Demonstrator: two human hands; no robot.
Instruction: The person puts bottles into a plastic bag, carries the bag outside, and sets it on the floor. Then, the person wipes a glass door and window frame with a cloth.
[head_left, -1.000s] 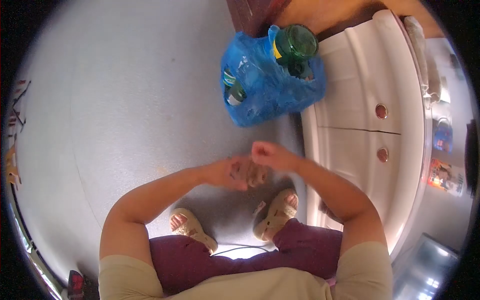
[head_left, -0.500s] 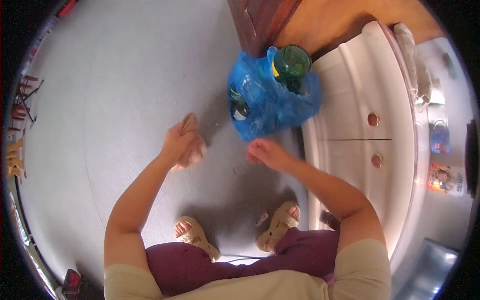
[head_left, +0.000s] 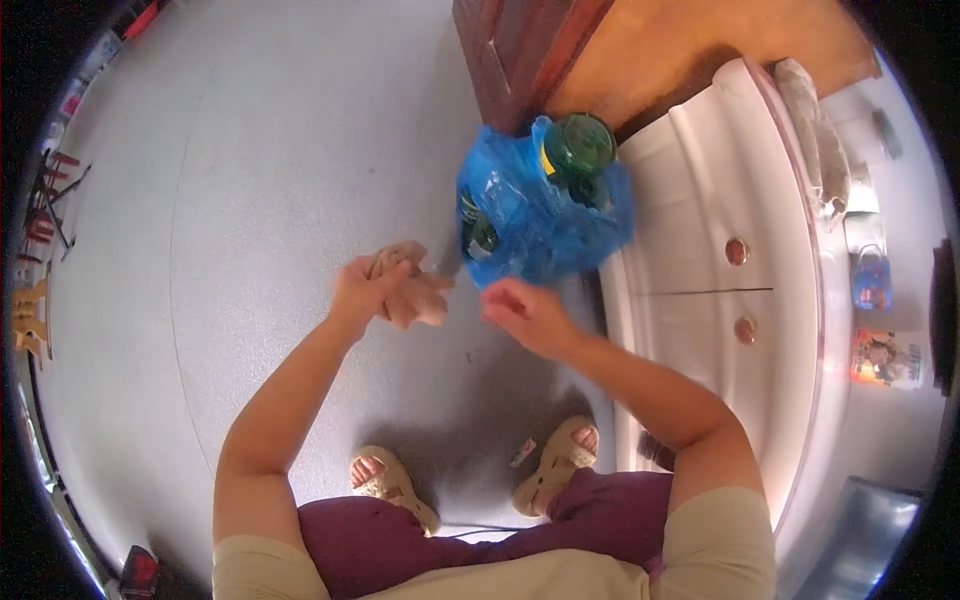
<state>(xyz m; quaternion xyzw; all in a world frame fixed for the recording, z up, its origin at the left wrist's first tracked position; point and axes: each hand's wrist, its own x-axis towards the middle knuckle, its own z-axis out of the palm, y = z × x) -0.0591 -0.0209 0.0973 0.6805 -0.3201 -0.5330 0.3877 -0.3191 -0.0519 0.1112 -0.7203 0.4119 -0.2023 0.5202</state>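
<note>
A crumpled tan cloth-like piece [head_left: 412,290] is gripped in my left hand [head_left: 358,297], above the grey floor. Its loose end has finger-like folds and points right, toward my other hand. My right hand [head_left: 528,316] is closed with its fingers curled in; whether anything is inside them I cannot see. Just beyond it sits a blue plastic bag [head_left: 545,220], apart from the fingers as far as I can tell. From the bag's top sticks out a green bottle [head_left: 580,147] with a yellow label, and more dark green shows through an opening on the left.
A white cabinet [head_left: 690,225] with round knobs stands close on my right. A dark red-brown wooden cabinet [head_left: 510,60] is ahead, behind the bag. My sandalled feet are on the floor, with a small scrap [head_left: 523,453] between them. Stools [head_left: 45,215] stand far left.
My left hand has turned, and the tan piece now spreads out to the right, closer to my right hand. My right hand has shifted slightly. The view has tilted a little.
</note>
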